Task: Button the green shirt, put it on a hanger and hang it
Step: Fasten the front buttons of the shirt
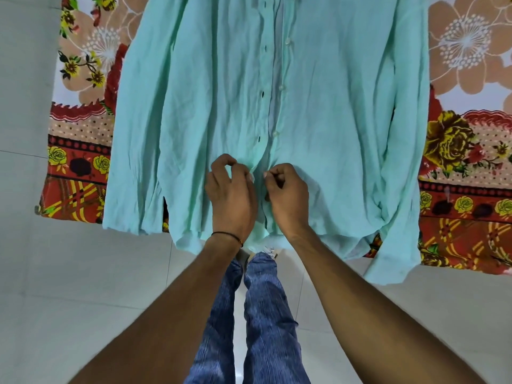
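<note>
A pale green shirt (332,112) lies spread flat on a bed, front up, its hem hanging over the near edge. The front stands open above my hands, with dark buttonholes on the left edge and white buttons (282,87) on the right edge. My left hand (231,189) pinches the left front edge near the hem. My right hand (286,192) pinches the right front edge beside it. The two hands nearly touch at the placket. No hanger is in view.
A floral bedsheet (80,151) in red, yellow and tan covers the bed under the shirt. White floor tiles (83,286) lie below the bed edge. My legs in blue trousers (260,314) stand against the bed.
</note>
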